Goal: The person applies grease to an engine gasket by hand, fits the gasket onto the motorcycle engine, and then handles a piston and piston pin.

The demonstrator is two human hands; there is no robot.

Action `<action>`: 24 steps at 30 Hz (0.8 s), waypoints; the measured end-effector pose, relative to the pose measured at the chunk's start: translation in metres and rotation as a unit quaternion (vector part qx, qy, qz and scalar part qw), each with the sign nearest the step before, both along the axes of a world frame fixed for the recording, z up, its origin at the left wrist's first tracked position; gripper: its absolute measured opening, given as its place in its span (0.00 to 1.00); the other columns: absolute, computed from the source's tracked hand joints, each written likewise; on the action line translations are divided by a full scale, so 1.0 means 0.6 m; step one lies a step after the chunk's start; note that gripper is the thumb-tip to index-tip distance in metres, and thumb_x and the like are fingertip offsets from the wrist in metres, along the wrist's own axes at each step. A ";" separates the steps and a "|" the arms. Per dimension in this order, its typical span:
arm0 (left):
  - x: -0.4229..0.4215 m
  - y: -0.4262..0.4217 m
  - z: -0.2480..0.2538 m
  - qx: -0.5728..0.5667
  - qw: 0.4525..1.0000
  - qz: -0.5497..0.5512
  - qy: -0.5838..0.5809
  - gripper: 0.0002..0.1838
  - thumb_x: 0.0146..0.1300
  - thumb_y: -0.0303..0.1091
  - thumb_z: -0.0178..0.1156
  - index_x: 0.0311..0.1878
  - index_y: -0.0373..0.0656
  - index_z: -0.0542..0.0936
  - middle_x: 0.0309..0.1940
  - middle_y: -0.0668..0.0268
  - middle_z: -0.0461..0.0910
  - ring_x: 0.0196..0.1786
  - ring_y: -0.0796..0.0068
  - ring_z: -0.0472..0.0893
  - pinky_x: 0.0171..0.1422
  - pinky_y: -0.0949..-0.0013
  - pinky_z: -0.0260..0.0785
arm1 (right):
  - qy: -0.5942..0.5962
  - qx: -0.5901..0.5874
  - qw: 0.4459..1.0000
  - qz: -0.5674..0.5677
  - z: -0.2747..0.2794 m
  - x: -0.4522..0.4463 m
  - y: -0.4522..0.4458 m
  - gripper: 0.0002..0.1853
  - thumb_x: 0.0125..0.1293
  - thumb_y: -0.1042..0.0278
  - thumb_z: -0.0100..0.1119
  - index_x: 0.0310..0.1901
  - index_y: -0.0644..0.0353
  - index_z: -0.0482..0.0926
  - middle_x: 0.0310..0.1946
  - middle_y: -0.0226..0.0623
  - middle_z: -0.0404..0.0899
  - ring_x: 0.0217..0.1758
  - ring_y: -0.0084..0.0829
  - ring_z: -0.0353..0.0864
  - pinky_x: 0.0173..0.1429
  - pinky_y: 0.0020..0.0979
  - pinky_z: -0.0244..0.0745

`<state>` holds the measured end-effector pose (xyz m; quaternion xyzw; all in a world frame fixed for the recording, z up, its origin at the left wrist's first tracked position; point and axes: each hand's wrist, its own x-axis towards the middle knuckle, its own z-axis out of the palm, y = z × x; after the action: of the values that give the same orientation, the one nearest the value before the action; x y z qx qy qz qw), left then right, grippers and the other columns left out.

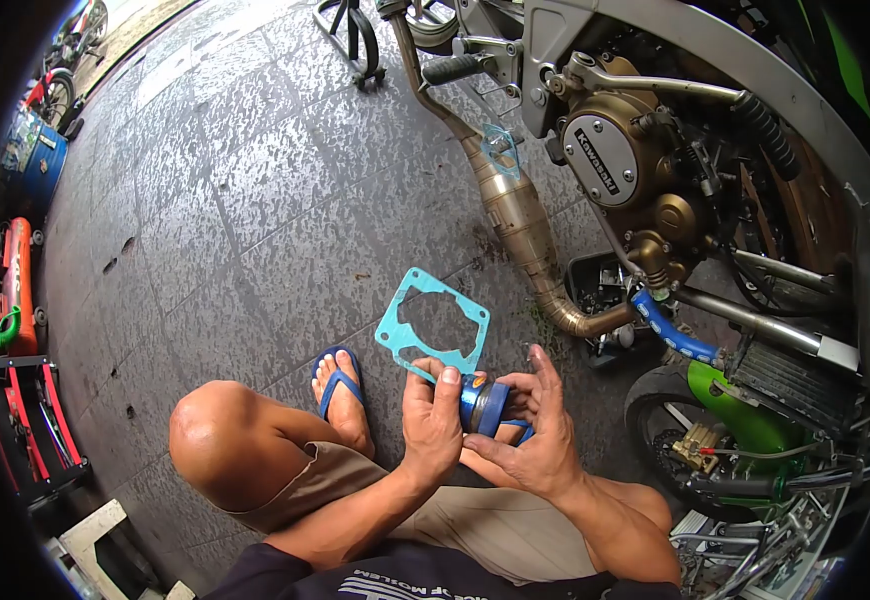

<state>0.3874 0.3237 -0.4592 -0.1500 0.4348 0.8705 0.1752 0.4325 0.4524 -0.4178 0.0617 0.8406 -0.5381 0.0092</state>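
The thin turquoise sheet gasket with a large cut-out centre (388, 325) is held up over the grey tiled floor (285, 230), its near edge at the left hand (430, 425). It should be very light and bendy, liable to crease or tear at its narrow strips, so the wider corners look the safer hold. The left fingers are closed on that edge and against a short, round blue container (471, 400), likely firm but slick if greasy, best taken around its sides. The right hand (545, 445) is cupped at the container's other end, fingers half open; whether they grip it, I cannot tell. Beyond lie a blue flip-flop (327, 395), a curved metal exhaust pipe (515, 215) and a bronze-coloured engine (670, 215).
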 end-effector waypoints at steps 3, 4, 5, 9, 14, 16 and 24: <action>0.011 -0.005 -0.007 -0.014 1.000 0.003 0.019 0.09 0.76 0.36 0.53 0.42 0.44 0.65 0.39 0.66 0.72 0.47 0.75 0.79 0.53 0.70 0.75 | -0.010 -0.069 0.997 -0.015 -0.023 0.013 -0.009 0.66 0.46 0.63 0.83 0.76 0.60 0.39 0.53 0.49 0.75 0.50 0.39 0.83 0.55 0.35 0.80; 0.014 -0.005 -0.010 -0.031 0.999 0.006 0.035 0.09 0.76 0.36 0.52 0.42 0.43 0.65 0.39 0.67 0.71 0.47 0.76 0.79 0.53 0.70 0.75 | -0.019 -0.139 0.989 -0.037 -0.033 0.019 -0.015 0.65 0.47 0.64 0.82 0.76 0.60 0.38 0.54 0.50 0.74 0.52 0.38 0.82 0.58 0.36 0.78; 0.016 -0.004 -0.013 -0.037 0.998 0.006 0.044 0.07 0.75 0.34 0.52 0.44 0.42 0.65 0.38 0.67 0.71 0.47 0.77 0.77 0.53 0.70 0.73 | -0.027 -0.209 0.976 -0.060 -0.043 0.020 -0.020 0.64 0.48 0.65 0.81 0.76 0.60 0.37 0.55 0.51 0.73 0.55 0.38 0.80 0.60 0.37 0.77; 0.001 -0.004 -0.052 -0.207 0.974 0.025 0.092 0.09 0.76 0.36 0.48 0.46 0.40 0.68 0.38 0.66 0.70 0.46 0.74 0.77 0.56 0.67 0.71 | -0.077 -0.207 0.960 -0.172 -0.072 0.016 -0.032 0.58 0.51 0.65 0.74 0.75 0.62 0.40 0.56 0.52 0.72 0.57 0.41 0.77 0.60 0.42 0.73; -0.026 -0.005 -0.054 -0.214 0.971 0.093 0.042 0.10 0.78 0.38 0.46 0.46 0.40 0.68 0.39 0.65 0.71 0.44 0.72 0.79 0.52 0.66 0.74 | -0.204 0.115 0.940 -0.249 -0.245 -0.007 0.000 0.58 0.48 0.60 0.74 0.74 0.65 0.44 0.51 0.58 0.77 0.55 0.54 0.79 0.61 0.43 0.73; -0.022 -0.004 -0.052 -0.174 0.979 0.102 0.020 0.10 0.78 0.37 0.47 0.46 0.40 0.68 0.39 0.65 0.71 0.43 0.72 0.80 0.50 0.67 0.75 | -0.273 0.196 0.910 -0.243 -0.292 -0.021 0.004 0.60 0.47 0.56 0.74 0.74 0.65 0.44 0.56 0.64 0.76 0.57 0.58 0.78 0.62 0.47 0.72; -0.029 -0.019 -0.038 -0.199 0.974 0.098 0.041 0.06 0.72 0.29 0.55 0.45 0.40 0.68 0.34 0.68 0.72 0.36 0.81 0.74 0.44 0.71 0.75 | -0.170 0.305 0.922 -0.167 -0.363 -0.044 0.033 0.60 0.48 0.51 0.77 0.75 0.63 0.46 0.62 0.62 0.69 0.64 0.58 0.70 0.68 0.47 0.65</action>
<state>0.3698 0.3121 -0.4820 -0.1878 0.5897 0.7846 0.0377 0.4063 0.4722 -0.6354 0.2921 0.9272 -0.2306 0.0429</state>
